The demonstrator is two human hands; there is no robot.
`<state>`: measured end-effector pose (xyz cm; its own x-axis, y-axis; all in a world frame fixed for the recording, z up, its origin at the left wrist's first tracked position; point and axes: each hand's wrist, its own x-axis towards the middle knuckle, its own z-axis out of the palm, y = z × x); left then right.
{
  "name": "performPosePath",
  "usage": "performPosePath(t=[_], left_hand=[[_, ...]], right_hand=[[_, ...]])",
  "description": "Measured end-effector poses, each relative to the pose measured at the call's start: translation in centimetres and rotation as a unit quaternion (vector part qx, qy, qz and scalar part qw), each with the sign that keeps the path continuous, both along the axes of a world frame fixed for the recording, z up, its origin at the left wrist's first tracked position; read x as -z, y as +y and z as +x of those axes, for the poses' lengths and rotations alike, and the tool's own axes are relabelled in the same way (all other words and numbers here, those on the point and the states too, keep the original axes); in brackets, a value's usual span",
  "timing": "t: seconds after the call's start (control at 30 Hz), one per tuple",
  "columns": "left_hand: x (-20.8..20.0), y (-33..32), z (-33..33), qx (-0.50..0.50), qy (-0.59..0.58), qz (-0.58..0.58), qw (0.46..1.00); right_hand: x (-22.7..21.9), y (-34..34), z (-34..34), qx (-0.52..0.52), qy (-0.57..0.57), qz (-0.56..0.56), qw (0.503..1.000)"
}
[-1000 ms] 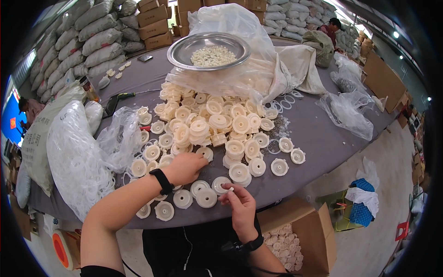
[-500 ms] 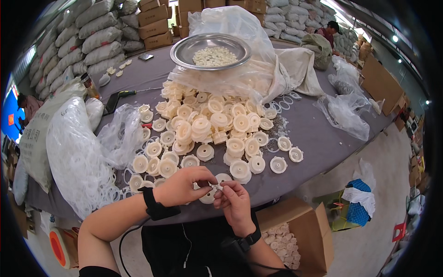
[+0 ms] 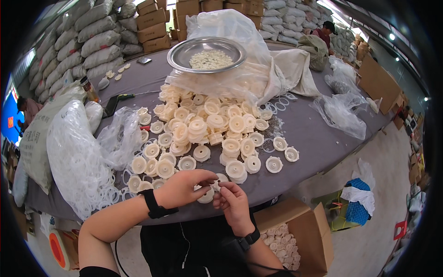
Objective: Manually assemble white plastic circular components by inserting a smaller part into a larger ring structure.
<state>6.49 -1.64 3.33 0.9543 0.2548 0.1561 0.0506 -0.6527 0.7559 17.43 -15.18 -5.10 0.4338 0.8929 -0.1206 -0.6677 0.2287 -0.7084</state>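
Note:
Near the table's front edge, my left hand [image 3: 188, 187] and my right hand [image 3: 233, 202] meet fingertip to fingertip. Between them they pinch a small white plastic piece [image 3: 216, 185]; its exact shape is partly hidden by the fingers. Just beneath and beyond my fingertips lie cream round plastic parts, one of them a disc [image 3: 206, 196] partly covered by my left hand. A large heap of cream flanged plastic wheels [image 3: 214, 121] spreads ahead, with single ones [image 3: 274, 164] to the right. Behind the heap, a metal bowl [image 3: 173, 62] contains many small whitish pieces [image 3: 211, 60].
Clear bags of white plastic rings [image 3: 76, 152] stand at left. A phone [image 3: 144, 60] and a screwdriver [image 3: 125, 96] lie on the grey-covered table [image 3: 304, 124]. Below right, an open cardboard box [image 3: 318, 240] holds whitish parts. Two people work farther off, beside stacked sacks.
The view shifts slightly, so the heap and bowl appear a little left. My hands stay together, and the small white piece shows more plainly between the fingertips.

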Motion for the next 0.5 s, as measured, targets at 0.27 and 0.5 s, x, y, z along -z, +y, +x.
performPosePath(t=[0.27,0.5], left_hand=[[0.5,-0.5,3.1,0.025,0.037,-0.151,0.988],[2.4,2.1,7.8,-0.006,0.002,0.082,0.997]], right_hand=[[0.5,-0.7,1.0,0.030,0.025,0.016,0.999],[1.6,-1.2,1.8,0.190,0.003,0.026,0.981]])
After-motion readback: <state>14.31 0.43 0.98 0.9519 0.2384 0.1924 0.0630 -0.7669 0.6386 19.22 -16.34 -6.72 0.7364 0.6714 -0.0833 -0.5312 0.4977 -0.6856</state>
